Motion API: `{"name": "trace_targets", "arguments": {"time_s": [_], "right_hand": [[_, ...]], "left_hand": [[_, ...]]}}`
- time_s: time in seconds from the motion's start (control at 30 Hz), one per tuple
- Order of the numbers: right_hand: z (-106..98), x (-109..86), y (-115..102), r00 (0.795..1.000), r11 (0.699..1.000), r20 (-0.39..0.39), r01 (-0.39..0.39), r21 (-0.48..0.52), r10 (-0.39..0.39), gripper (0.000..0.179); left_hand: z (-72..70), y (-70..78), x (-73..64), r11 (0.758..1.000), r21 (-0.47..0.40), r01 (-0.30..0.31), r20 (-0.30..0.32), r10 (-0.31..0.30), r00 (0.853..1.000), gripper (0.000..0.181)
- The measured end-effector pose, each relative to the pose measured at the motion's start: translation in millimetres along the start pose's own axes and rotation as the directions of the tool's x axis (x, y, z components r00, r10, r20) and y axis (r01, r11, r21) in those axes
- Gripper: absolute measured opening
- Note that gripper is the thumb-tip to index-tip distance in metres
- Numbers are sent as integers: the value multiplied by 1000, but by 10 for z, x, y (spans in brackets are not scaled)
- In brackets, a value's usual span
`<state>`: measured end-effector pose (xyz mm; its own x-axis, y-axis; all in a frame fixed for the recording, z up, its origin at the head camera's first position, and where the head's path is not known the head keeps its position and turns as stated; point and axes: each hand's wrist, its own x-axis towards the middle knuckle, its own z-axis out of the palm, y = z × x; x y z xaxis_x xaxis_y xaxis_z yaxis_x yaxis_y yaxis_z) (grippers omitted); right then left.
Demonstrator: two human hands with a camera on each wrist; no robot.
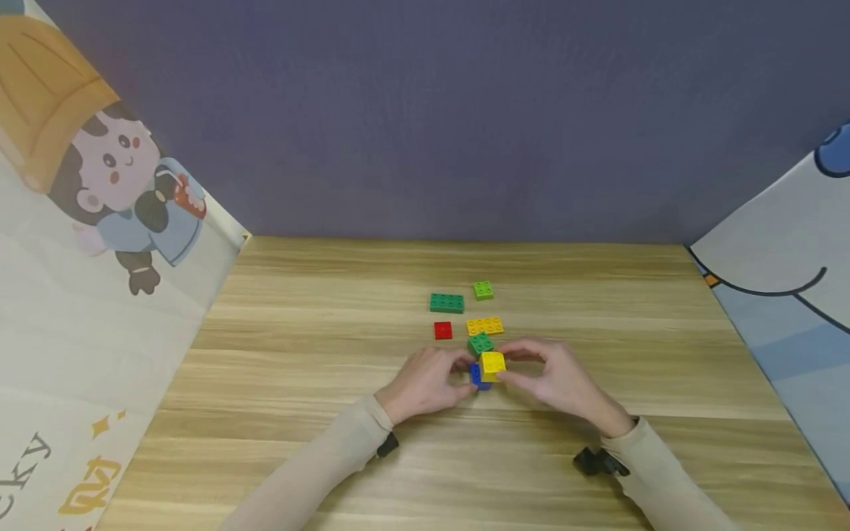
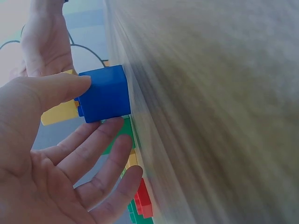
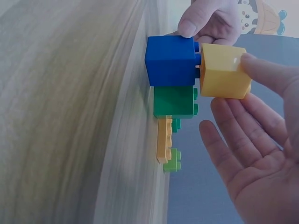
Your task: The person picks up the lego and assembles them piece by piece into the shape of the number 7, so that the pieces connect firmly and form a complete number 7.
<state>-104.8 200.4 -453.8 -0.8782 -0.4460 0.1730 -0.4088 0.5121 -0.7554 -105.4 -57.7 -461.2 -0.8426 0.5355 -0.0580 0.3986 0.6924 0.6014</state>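
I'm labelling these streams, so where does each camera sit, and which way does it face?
Head: on the person's head, facing forward and down at the table; left hand, right hand and both sleeves show.
Left wrist: on that wrist, facing the blue block; left hand close, part of the right beyond.
Right wrist: on that wrist, facing the yellow block the right hand holds; right hand close, part of the left beyond.
Shared: both wrist views show these two blocks side-on.
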Motion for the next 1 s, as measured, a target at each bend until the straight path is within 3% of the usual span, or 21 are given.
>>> {"name": "trace_targets", "arguments": {"time_s": [0.63, 1.0], "right_hand": [[51, 16, -66, 1000, 1000, 27, -8, 19, 8, 35], [68, 45, -66, 996, 996, 28, 84, -42, -83, 35]], "left_hand": [[-9, -5, 1, 1000, 7, 4, 6, -4, 1000, 39], [-36, -5, -3, 1000, -8, -8, 26, 8, 1000, 37]]}}
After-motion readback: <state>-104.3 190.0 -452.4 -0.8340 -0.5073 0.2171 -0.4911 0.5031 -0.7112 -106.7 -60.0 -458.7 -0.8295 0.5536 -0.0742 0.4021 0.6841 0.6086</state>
